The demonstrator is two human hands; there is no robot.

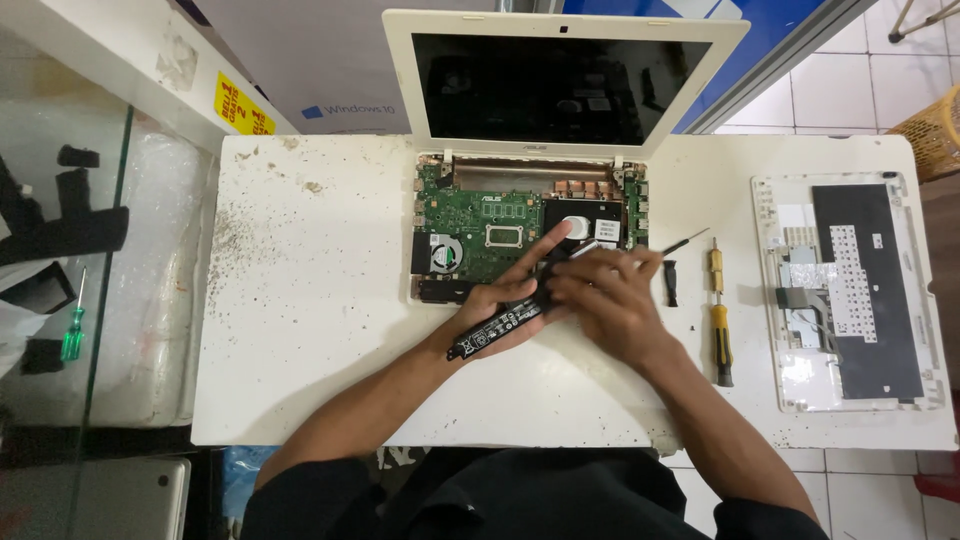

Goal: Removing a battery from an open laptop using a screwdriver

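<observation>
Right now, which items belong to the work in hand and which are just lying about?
In hand:
- left hand and right hand, both on the long black battery pack
- opened white laptop with its green board exposed

Lying about:
- yellow-handled screwdriver
- small brass-coloured driver
- removed keyboard cover, underside up
- green-handled screwdriver, left under glass

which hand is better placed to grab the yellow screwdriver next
Right. The right hand lies nearer the yellow screwdriver on the table's right side; the left hand is farther and supports the black battery.
</observation>
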